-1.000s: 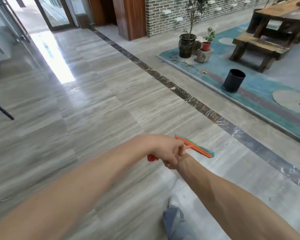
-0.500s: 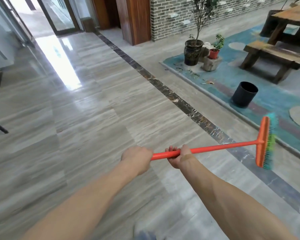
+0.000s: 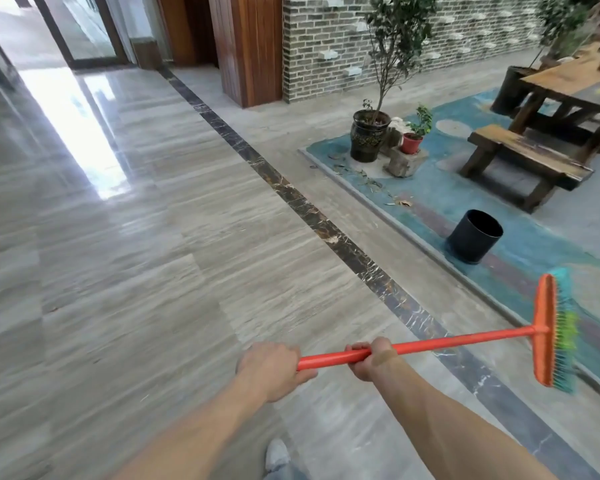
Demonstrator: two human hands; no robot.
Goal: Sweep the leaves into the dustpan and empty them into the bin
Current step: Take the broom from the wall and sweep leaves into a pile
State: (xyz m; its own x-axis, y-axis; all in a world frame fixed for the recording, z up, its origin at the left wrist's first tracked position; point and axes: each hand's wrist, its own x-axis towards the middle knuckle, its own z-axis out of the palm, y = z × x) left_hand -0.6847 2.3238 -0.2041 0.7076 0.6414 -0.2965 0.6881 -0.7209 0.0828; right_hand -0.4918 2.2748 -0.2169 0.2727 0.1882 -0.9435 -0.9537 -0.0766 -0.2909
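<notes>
held orange broom (image 3: 430, 344) level above floor (image 3: 153, 271), head out right near rug edge. left hand (image 3: 271, 370) fingers clenched round handle end; right hand (image 3: 371, 358) fingers wrapped further along. leaves (image 3: 371, 183) scattered on rug beside black plant pot (image 3: 367, 140). black bin (image 3: 474, 236) upright on rug, well apart from broom head.

one broom (image 3: 430, 344) | one bin (image 3: 473, 237) | two plant pots (image 3: 368, 140) — one bench (image 3: 523, 161) | two hands (image 3: 271, 370)

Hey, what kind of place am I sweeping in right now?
Probably a lobby or lounge of a tea house or guesthouse, not a home: a wide polished stone floor, a grey brick wall, and a rustic wooden bench on a blue rug with potted plants.
</notes>
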